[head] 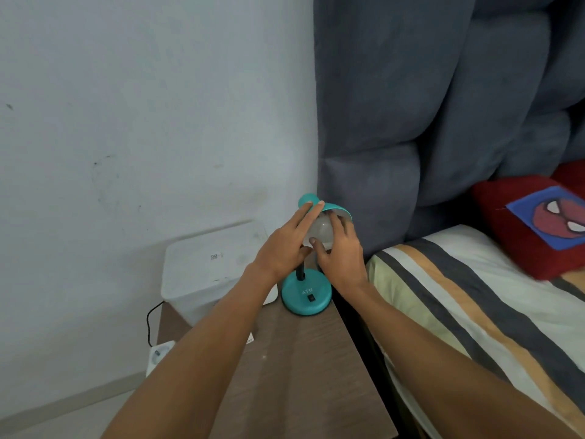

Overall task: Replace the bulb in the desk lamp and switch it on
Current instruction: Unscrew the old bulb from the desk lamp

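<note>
The lamp [306, 293] stands on the surface [300, 359] at its right edge, a box [209, 267] just left of it. The bed [474, 312] lies right of the surface, the headboard [411, 106] behind.

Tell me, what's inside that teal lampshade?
A white bulb sits in the teal lampshade, right hand gripping it, left hand steadying the shade. The socket is hidden.

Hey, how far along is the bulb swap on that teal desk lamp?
Done: hard to say; whether this is the old or the new bulb cannot be told. In hand: the left hand steadies the teal shade while the right hand grips the white bulb at the shade's mouth. Left: the bulb looks unlit, and the black switch on the lamp base is untouched.
</note>
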Available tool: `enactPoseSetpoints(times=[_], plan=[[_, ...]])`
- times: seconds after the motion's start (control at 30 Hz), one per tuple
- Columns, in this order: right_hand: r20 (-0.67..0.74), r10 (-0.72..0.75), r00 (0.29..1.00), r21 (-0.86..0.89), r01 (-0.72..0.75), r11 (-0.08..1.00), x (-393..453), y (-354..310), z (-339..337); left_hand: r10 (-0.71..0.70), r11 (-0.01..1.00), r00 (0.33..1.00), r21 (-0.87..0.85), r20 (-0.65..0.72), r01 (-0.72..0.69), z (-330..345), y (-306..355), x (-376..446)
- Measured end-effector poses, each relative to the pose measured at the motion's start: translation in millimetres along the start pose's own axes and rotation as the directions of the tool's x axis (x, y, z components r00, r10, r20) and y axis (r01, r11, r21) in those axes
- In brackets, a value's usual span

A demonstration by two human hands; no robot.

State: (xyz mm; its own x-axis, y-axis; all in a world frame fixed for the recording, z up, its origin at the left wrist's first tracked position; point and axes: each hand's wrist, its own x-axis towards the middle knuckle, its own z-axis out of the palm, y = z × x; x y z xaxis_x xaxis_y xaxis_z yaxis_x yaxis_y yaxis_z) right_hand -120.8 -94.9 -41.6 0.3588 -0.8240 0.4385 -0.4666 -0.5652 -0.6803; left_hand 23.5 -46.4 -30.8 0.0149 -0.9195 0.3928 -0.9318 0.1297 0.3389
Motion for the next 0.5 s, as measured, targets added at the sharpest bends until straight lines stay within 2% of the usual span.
enactPoseSetpoints(times=[0.07,0.1,0.2,0.27,0.33,0.4,0.43,0.5], plan=[[0.018,0.066,0.998,0.030,-0.067,0.997,3.5,-1.6,-0.3,0.010,1.000,1.000,-0.013,0.013,-0.010,0.2,-0.9,0.5],[0.027,0.044,0.999,-0.017,-0.044,0.999,5.1,-2.7,-0.9,0.006,1.000,1.000,-0.014,0.016,-0.005,0.6,-1.7,0.4],[0.074,-0.144,0.987,-0.223,0.157,0.962,3.8,-1.3,-1.5,-0.015,1.000,1.000,-0.014,0.021,0.015,-0.7,-2.9,-1.2],[0.061,-0.150,0.987,-0.190,0.159,0.969,2.5,1.7,-0.4,-0.014,1.000,1.000,-0.016,0.020,0.015,-1.8,-4.3,-1.8],[0.020,-0.082,0.996,-0.076,0.083,0.994,1.5,2.4,1.5,-0.011,1.000,1.000,-0.017,0.024,0.011,-2.2,-4.2,-1.9],[0.015,-0.031,0.999,-0.054,0.032,0.998,3.0,1.5,2.4,-0.001,1.000,1.000,-0.028,0.026,0.001,-0.9,-3.2,-2.2],[0.015,-0.052,0.999,-0.085,0.053,0.995,3.8,1.1,2.3,0.001,1.000,1.000,-0.029,0.022,-0.001,0.2,-3.1,-2.3],[0.054,-0.185,0.981,-0.202,0.192,0.960,2.8,2.6,1.5,-0.003,1.000,1.000,-0.026,0.016,0.004,0.8,-3.7,-2.6]])
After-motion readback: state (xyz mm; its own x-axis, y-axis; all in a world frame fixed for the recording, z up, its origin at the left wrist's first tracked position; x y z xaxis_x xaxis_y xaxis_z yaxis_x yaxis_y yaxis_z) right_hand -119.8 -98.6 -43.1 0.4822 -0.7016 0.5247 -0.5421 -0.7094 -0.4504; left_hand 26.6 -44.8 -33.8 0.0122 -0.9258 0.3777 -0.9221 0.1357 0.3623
